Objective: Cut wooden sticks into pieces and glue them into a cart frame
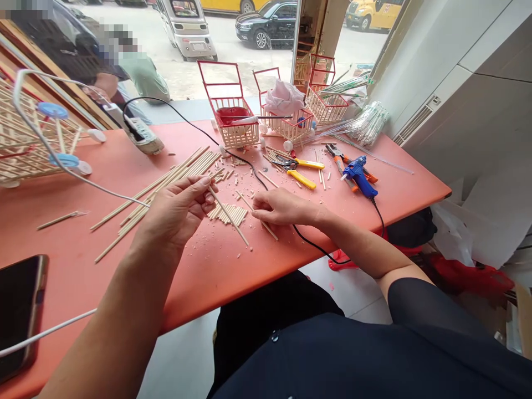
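My left hand (178,208) pinches one end of a thin wooden stick (229,215) between thumb and fingers, and the stick slants down to the right over the table. My right hand (285,206) is closed, low over the tabletop, around another wooden stick (270,230) whose ends show on both sides of the fingers. Between the hands lies a patch of short cut sticks (233,215) side by side, partly behind the held stick. Long wooden sticks (166,185) lie in a bundle beyond my left hand.
Yellow-handled pliers (305,173), orange-handled pliers (338,160) and a blue glue gun (361,176) lie at the right. Small stick carts (239,133) line the back. A power strip (143,138), a phone (20,310) and cables occupy the left. People are outside.
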{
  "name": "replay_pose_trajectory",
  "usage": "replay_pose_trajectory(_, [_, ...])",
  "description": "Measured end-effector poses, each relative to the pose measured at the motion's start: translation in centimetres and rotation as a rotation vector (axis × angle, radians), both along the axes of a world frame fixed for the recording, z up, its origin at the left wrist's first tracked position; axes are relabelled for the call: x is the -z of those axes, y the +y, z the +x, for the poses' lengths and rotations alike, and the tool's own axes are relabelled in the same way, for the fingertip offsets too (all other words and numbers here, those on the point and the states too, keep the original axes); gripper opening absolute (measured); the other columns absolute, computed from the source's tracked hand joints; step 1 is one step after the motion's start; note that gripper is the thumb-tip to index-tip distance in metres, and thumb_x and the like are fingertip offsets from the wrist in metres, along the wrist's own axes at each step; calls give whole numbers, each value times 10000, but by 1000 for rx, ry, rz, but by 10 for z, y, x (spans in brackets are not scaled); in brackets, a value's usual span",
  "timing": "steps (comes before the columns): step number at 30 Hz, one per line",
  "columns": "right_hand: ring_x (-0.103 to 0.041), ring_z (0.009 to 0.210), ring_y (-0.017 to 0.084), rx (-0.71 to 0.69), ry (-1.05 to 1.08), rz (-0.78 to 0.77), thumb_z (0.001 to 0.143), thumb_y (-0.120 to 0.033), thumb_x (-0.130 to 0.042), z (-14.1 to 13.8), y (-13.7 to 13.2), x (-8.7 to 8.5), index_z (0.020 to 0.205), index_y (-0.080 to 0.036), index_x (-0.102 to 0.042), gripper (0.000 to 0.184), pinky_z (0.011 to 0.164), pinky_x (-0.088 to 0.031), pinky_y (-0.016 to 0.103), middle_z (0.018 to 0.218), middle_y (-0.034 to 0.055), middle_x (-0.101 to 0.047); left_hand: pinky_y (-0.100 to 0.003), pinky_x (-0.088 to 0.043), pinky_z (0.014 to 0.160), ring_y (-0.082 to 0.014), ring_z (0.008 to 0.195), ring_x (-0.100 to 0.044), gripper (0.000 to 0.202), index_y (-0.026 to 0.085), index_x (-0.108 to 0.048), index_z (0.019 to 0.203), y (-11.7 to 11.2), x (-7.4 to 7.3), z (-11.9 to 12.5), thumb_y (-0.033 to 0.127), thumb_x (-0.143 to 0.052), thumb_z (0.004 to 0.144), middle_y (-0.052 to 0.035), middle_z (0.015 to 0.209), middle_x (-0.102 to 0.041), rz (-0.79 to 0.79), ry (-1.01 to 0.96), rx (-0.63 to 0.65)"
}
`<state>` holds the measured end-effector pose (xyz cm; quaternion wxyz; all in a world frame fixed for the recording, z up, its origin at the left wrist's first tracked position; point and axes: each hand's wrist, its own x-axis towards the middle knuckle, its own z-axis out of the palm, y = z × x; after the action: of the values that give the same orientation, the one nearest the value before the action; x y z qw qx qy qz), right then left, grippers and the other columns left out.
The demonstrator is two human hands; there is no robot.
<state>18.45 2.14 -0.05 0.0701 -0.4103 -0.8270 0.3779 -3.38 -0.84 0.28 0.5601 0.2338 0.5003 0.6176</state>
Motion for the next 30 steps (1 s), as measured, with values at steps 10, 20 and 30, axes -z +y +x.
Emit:
replay_pose_trajectory(10, [-700, 857, 163, 66, -123, 225, 1135, -199, -652, 9, 11, -5, 959, -140, -798, 236, 842, -454, 273, 920, 52, -823, -159, -490, 514, -82, 542, -568, 234, 110, -751, 738, -1, 2, -1, -66, -785, 889, -63, 690, -719, 9, 18, 10])
replay_pose_trajectory(20, [-743, 1359, 442, 468, -666, 290, 1121, -232, -645, 43, 42, -19, 1465, -59, -768, 404, 1095, -579, 481, 1443, 305, -778, -160, -478, 510, -79, 534, -561, 230, 94, -756, 728, -3, 1, 1, -80, -757, 878, -73, 680, -718, 15, 35, 13])
replay_pose_trajectory(30, [-705, 1054, 268, 548, -199, 489, 1134, -303, -612, 89, 58, -33, 1092, -161, -790, 231, 993, -523, 377, 1098, 136, -813, -145, -514, 504, -64, 503, -572, 238, 106, -773, 726, 2, 8, -9, -46, -726, 903, -58, 684, -728, 59, 36, 41])
